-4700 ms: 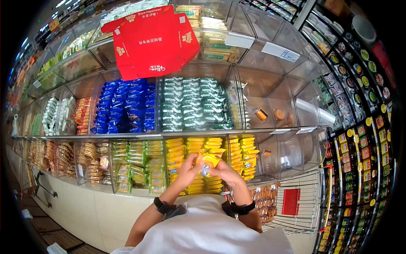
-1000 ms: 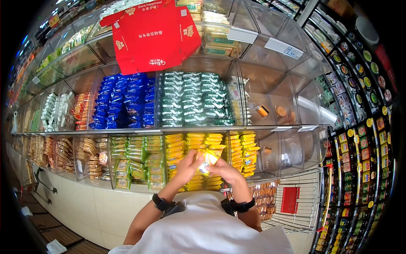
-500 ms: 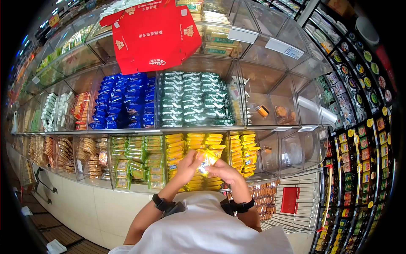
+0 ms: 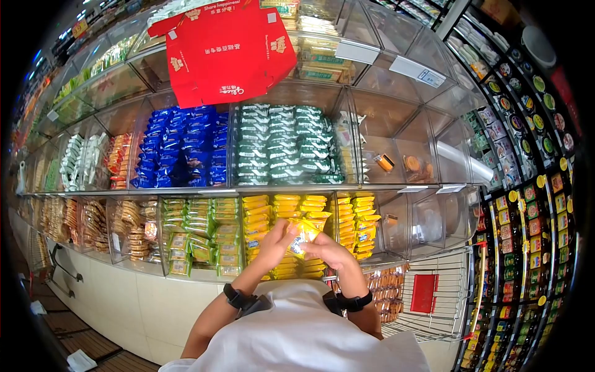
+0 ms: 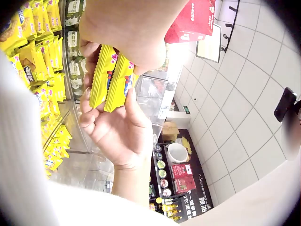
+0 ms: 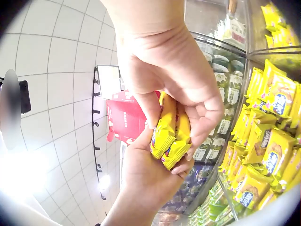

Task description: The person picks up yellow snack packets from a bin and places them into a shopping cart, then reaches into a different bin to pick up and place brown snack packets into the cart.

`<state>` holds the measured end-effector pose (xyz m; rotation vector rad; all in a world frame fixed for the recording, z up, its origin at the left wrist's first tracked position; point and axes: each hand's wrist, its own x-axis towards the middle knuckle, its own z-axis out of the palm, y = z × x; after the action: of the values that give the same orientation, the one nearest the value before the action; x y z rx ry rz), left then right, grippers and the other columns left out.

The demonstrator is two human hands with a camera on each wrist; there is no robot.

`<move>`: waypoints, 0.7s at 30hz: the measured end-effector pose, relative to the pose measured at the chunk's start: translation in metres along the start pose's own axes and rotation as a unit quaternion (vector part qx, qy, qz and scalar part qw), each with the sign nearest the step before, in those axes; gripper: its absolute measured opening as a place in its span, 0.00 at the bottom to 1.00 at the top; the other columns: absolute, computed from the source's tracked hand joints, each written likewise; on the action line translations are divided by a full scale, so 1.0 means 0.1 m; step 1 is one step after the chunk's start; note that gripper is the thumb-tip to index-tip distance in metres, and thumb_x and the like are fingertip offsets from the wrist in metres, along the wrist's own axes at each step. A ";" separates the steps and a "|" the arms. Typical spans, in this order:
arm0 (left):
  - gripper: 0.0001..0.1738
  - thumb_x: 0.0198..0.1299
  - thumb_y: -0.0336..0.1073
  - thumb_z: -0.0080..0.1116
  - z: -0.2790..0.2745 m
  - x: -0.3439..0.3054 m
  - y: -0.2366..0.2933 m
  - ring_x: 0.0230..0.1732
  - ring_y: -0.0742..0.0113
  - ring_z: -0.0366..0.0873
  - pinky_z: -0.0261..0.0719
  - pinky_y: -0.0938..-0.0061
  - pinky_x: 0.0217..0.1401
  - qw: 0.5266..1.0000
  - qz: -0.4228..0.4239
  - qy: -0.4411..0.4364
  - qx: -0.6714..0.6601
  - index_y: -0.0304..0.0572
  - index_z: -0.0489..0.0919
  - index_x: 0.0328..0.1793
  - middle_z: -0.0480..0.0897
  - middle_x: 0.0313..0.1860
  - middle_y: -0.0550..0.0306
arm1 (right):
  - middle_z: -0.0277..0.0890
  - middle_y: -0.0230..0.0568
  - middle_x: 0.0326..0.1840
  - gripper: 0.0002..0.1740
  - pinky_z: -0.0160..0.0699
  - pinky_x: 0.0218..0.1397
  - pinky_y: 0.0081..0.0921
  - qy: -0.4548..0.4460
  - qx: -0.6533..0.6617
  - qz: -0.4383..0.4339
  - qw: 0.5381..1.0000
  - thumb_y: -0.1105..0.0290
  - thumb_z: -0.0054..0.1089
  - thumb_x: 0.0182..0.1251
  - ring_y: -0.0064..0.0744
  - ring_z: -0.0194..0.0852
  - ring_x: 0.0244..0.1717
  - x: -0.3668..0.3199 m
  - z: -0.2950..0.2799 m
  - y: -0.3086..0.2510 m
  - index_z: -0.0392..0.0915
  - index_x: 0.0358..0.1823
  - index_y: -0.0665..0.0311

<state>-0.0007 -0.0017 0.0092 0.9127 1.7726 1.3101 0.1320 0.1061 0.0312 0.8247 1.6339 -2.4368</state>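
Two yellow snack packets (image 5: 113,80) lie side by side, held between both hands above the yellow packet bin. In the head view the left hand (image 4: 273,247) grips the packets (image 4: 302,235) from the left, thumb on top. The right hand (image 4: 330,250) holds them from the right. The right wrist view shows the right hand (image 6: 171,75) with its thumb and fingers curled round the packets (image 6: 170,136), and the left hand (image 6: 153,181) holding their other end. Stacks of yellow packets (image 4: 255,223) stand in the bin around the hands.
Clear bins hold blue packets (image 4: 162,149), dark green packets (image 4: 282,155) and light green packets (image 4: 201,217). A red cardboard sheet (image 4: 226,62) lies across the upper bins. At the lower right is a shopping cart (image 4: 443,291), with dark shelves of goods (image 4: 527,217) beyond.
Compared with the earliest frame, the view has shifted slightly and the held packets have been tilted a little. Over the last second both hands have stayed nearly still, still holding them.
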 end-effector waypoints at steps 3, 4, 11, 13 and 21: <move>0.21 0.60 0.51 0.46 0.00 0.01 -0.03 0.33 0.53 0.73 0.67 0.66 0.36 1.000 -0.001 -0.005 -0.007 0.39 0.67 0.45 0.74 0.30 0.46 | 0.68 0.28 0.49 0.28 0.70 0.41 0.20 0.004 -0.001 -0.002 1.000 0.63 0.54 0.61 0.20 0.65 0.47 0.00 0.00 0.00 0.59 0.62 0.55; 0.21 0.60 0.51 0.46 0.00 0.01 -0.05 0.34 0.53 0.73 0.67 0.66 0.36 1.000 -0.001 -0.005 -0.008 0.39 0.67 0.45 0.74 0.30 0.46 | 0.68 0.28 0.49 0.27 0.70 0.40 0.20 0.009 0.001 -0.004 1.000 0.63 0.54 0.61 0.20 0.65 0.47 -0.01 0.02 -0.01 0.59 0.62 0.55; 0.21 0.61 0.50 0.45 0.01 0.00 -0.03 0.36 0.55 0.74 0.68 0.68 0.39 1.000 -0.002 -0.011 -0.009 0.38 0.67 0.47 0.75 0.33 0.45 | 0.68 0.27 0.44 0.26 0.68 0.36 0.18 0.026 -0.013 -0.042 0.999 0.68 0.54 0.60 0.19 0.64 0.40 -0.01 0.03 -0.04 0.60 0.60 0.60; 0.20 0.61 0.48 0.46 0.01 -0.01 0.00 0.36 0.58 0.73 0.68 0.69 0.39 0.999 0.022 -0.012 -0.027 0.37 0.67 0.47 0.75 0.34 0.46 | 0.68 0.27 0.43 0.26 0.67 0.36 0.17 0.026 -0.017 -0.050 0.998 0.69 0.54 0.60 0.18 0.64 0.39 -0.02 0.04 -0.06 0.61 0.60 0.60; 0.18 0.61 0.44 0.47 0.01 0.00 0.01 0.35 0.63 0.72 0.68 0.71 0.39 0.999 0.010 -0.023 -0.046 0.37 0.67 0.47 0.75 0.33 0.48 | 0.68 0.27 0.43 0.25 0.67 0.36 0.17 0.025 -0.025 -0.058 0.998 0.69 0.54 0.60 0.17 0.64 0.38 -0.01 0.02 -0.04 0.61 0.59 0.60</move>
<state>0.0002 -0.0011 0.0099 0.9036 1.6581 1.3611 0.1308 0.1058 0.0353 0.8112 1.8001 -2.4591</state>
